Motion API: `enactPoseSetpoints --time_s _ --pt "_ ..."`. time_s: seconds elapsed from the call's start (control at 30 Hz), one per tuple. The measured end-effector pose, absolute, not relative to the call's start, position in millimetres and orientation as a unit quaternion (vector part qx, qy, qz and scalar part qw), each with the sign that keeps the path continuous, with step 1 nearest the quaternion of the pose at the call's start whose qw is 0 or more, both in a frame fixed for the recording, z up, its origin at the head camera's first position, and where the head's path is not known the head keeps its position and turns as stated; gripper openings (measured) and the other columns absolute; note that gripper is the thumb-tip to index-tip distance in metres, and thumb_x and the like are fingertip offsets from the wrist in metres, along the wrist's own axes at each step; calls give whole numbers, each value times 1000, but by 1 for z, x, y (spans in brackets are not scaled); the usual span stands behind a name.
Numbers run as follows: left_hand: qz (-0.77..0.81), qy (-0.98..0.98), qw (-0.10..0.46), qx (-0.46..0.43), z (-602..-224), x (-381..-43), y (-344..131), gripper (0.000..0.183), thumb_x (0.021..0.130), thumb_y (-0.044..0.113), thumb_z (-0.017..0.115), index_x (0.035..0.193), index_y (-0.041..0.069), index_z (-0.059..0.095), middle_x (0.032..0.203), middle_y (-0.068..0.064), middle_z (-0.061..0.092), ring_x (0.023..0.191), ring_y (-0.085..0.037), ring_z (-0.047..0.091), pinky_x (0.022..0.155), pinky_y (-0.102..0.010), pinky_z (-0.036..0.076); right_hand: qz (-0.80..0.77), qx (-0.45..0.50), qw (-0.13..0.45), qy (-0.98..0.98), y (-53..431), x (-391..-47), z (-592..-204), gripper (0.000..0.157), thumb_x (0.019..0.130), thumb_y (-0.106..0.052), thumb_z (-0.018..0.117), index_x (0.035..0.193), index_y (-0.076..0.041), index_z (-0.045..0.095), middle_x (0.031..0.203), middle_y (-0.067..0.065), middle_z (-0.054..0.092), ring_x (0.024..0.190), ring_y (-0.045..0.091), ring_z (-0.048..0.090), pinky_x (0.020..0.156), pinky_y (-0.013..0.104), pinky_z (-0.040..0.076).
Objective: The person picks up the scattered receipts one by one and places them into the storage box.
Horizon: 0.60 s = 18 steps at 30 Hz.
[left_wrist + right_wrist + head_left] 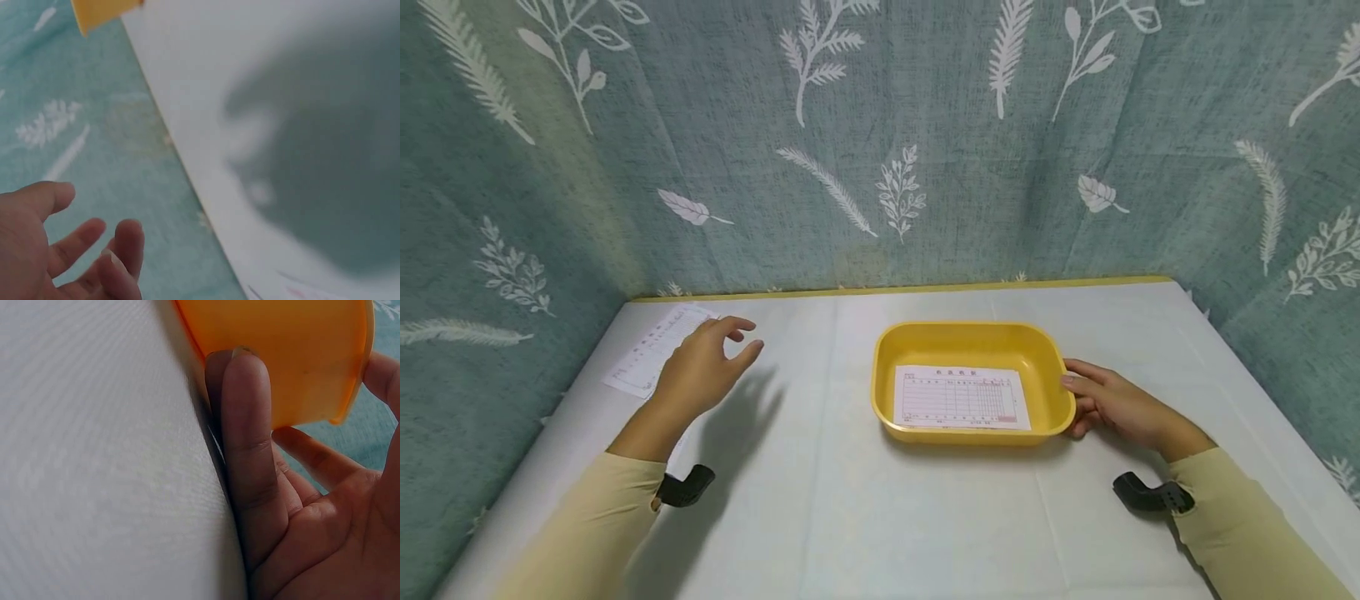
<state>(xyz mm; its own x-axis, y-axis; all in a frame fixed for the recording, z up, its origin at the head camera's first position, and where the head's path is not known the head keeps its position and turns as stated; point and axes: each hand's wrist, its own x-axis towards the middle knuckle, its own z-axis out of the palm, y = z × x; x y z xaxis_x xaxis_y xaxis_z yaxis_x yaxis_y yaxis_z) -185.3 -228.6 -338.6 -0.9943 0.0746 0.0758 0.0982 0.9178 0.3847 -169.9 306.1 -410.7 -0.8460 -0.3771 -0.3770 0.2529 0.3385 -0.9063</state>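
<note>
A yellow plastic tray (955, 333) with rounded corners stands on the white table, right of the middle. Inside it lies a printed form sheet (962, 396) with a ruled grid. My right hand (1116, 404) holds the tray's right side, thumb at the rim. In the right wrist view, the fingers (247, 425) lie against the outer wall of the tray (300, 362). My left hand (703, 362) hovers above the table at the left, fingers loosely bent and holding nothing. Beyond and beneath it lie white printed papers (651, 354), partly hidden by the hand and forearm.
The white table (850, 517) ends at a yellow strip (820, 292) along the back. Green fabric (925, 167) with white leaf patterns hangs behind and at both sides. A dark device (688, 486) sits on the left wrist, another (1150, 493) on the right.
</note>
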Motion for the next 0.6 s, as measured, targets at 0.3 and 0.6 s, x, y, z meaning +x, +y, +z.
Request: enactPoseSetpoints --time_s 0.3,0.6 --pt "-178 -984 10 -27 -347 -178 -268 50 98 39 61 137 8 55 125 -23 61 99 -37 61 69 -44 47 -575 -46 273 770 309 -170 -411 74 108 -37 40 158 3 3 95 4 76 77 18 70 71 33 60" --pt "-159 -986 -44 9 -356 -163 -307 69 95 52 60 142 2 47 125 -30 59 103 -44 61 67 -45 48 -572 -43 277 771 309 -172 -414 75 108 -39 41 159 1 4 96 5 76 79 18 70 72 33 60"
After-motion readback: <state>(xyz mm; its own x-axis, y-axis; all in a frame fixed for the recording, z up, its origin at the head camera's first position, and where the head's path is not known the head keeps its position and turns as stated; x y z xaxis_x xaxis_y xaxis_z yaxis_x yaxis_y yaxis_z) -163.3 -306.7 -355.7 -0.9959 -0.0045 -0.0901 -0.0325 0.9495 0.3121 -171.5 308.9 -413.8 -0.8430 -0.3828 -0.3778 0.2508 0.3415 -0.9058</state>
